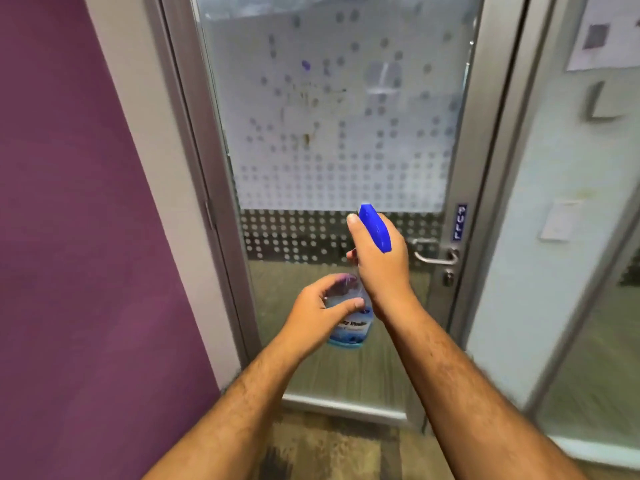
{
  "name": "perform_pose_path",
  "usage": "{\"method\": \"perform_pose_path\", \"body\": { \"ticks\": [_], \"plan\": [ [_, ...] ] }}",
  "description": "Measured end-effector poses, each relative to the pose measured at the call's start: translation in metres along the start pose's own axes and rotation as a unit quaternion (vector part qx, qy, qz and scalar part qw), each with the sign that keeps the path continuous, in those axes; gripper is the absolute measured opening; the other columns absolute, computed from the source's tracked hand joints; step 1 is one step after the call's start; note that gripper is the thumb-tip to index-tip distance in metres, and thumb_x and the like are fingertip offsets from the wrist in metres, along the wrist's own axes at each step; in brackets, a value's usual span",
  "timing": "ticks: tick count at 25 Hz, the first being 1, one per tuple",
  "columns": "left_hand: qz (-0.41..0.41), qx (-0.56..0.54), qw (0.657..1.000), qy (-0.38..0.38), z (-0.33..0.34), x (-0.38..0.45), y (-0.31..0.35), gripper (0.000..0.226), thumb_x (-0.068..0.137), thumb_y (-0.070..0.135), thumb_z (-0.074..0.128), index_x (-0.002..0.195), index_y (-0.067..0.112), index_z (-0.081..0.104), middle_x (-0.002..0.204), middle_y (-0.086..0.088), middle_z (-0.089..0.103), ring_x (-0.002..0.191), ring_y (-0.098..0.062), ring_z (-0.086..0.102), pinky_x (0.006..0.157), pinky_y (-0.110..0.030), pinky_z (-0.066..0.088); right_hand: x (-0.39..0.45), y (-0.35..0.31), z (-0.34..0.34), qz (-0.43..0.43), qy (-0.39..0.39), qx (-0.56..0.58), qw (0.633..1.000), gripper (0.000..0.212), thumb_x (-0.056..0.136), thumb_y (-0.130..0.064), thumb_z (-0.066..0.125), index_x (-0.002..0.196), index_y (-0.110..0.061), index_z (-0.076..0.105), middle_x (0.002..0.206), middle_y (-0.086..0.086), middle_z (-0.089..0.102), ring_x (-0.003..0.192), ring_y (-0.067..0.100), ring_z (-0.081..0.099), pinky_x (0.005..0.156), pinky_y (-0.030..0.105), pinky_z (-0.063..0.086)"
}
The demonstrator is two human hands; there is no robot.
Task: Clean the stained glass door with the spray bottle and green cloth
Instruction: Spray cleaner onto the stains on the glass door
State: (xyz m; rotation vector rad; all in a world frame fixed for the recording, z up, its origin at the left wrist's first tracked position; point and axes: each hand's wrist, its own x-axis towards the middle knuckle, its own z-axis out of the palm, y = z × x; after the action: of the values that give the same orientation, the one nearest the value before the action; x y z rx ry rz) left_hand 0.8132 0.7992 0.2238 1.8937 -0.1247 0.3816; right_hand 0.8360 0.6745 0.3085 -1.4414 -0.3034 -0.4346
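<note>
The glass door point(346, 161) stands straight ahead, with frosted dotted film and brown and purple stains on its upper middle. A clear spray bottle point(351, 327) with a blue trigger head hangs upright in front of the lower glass. My right hand point(379, 268) grips its neck, thumb up beside the blue head. My left hand point(320, 313) curls around the bottle's body from the left, fingers touching it. No green cloth is in view.
A purple wall point(69, 237) fills the left side. The metal door frame carries a lever handle point(436, 254) and lock at right. A glass side panel point(554, 237) with posted papers stands further right. Wood-pattern floor lies below.
</note>
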Motion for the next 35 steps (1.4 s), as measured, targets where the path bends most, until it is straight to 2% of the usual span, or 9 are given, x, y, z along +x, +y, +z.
{"method": "perform_pose_path", "body": {
  "ticks": [4,9,14,20,22,26,28,32,35],
  "plan": [
    [-0.009,0.013,1.000,0.010,0.003,0.056,-0.005,0.038,0.093,0.002,0.079,0.130,0.007,0.073,0.121,-0.006,0.079,0.116,-0.017,0.074,0.109,-0.042,0.059,0.057,0.021,0.015,-0.021,-0.021,-0.038,0.999,0.042,0.105,-0.032,0.068,0.071,-0.021,0.045,0.073,0.007,0.051,0.074,0.043,0.060,0.073,0.053,0.053],
    [0.000,0.011,0.999,-0.049,0.002,0.111,-0.019,0.026,0.097,0.004,0.070,0.120,0.011,0.078,0.117,-0.004,0.083,0.117,-0.020,0.077,0.104,-0.042,0.062,0.103,0.044,0.027,-0.080,-0.026,-0.080,0.993,0.040,0.102,-0.028,0.071,0.071,-0.018,0.048,0.072,0.004,0.053,0.067,0.023,0.050,0.065,0.037,0.044],
    [0.054,-0.003,0.998,-0.034,-0.004,0.165,-0.023,0.029,0.088,0.037,0.074,0.110,0.019,0.079,0.108,-0.001,0.083,0.110,-0.019,0.077,0.098,-0.042,0.063,0.151,0.047,0.048,-0.094,-0.020,-0.083,0.992,0.039,0.100,-0.030,0.074,0.071,-0.023,0.048,0.070,-0.005,0.049,0.062,0.012,0.042,0.062,0.026,0.039],
    [0.049,-0.085,0.995,0.016,-0.031,0.236,-0.040,0.036,0.091,0.002,0.079,0.127,0.009,0.076,0.117,-0.004,0.083,0.113,-0.014,0.077,0.101,-0.034,0.063,0.205,0.051,0.098,-0.115,0.021,-0.099,0.988,0.035,0.104,-0.035,0.068,0.078,-0.018,0.052,0.077,0.001,0.052,0.069,0.016,0.045,0.068,0.034,0.044],
    [0.047,-0.110,0.993,0.005,-0.048,0.261,-0.044,0.042,0.089,0.002,0.083,0.129,0.012,0.076,0.116,-0.002,0.084,0.113,-0.011,0.077,0.099,-0.029,0.063,0.224,0.057,0.119,-0.109,0.046,-0.112,0.987,0.033,0.104,-0.036,0.067,0.078,-0.022,0.051,0.080,0.000,0.053,0.069,0.014,0.046,0.068,0.032,0.044],
    [0.060,-0.157,0.985,-0.031,-0.076,0.299,-0.051,0.035,0.087,0.013,0.088,0.113,0.034,0.078,0.107,0.011,0.085,0.102,-0.002,0.079,0.082,-0.015,0.060,0.255,0.065,0.162,-0.110,0.071,-0.134,0.982,0.033,0.103,-0.041,0.067,0.079,-0.025,0.051,0.081,-0.002,0.053,0.071,0.016,0.048,0.068,0.033,0.046],
    [0.064,-0.161,0.984,-0.044,-0.089,0.317,-0.056,0.032,0.089,0.017,0.086,0.113,0.037,0.078,0.108,0.010,0.085,0.103,-0.004,0.079,0.083,-0.018,0.061,0.269,0.066,0.182,-0.103,0.095,-0.143,0.980,0.032,0.102,-0.043,0.067,0.080,-0.025,0.053,0.081,-0.001,0.054,0.071,0.017,0.049,0.068,0.036,0.048],
    [0.076,-0.156,0.982,-0.079,-0.113,0.347,-0.065,0.033,0.092,0.024,0.083,0.121,0.038,0.078,0.116,0.013,0.083,0.113,-0.007,0.077,0.100,-0.036,0.062,0.285,0.069,0.211,-0.110,0.141,-0.140,0.974,0.035,0.101,-0.039,0.067,0.071,-0.029,0.052,0.064,-0.011,0.050,0.061,0.012,0.046,0.059,0.033,0.043],
    [0.079,-0.147,0.980,-0.106,-0.115,0.356,-0.070,0.036,0.082,0.045,0.083,0.117,0.051,0.076,0.117,0.019,0.081,0.114,-0.001,0.075,0.100,-0.037,0.062,0.289,0.074,0.215,-0.104,0.155,-0.133,0.973,0.030,0.098,-0.033,0.069,0.072,-0.027,0.055,0.062,-0.010,0.051,0.061,0.013,0.048,0.058,0.034,0.045]
  ]
}}
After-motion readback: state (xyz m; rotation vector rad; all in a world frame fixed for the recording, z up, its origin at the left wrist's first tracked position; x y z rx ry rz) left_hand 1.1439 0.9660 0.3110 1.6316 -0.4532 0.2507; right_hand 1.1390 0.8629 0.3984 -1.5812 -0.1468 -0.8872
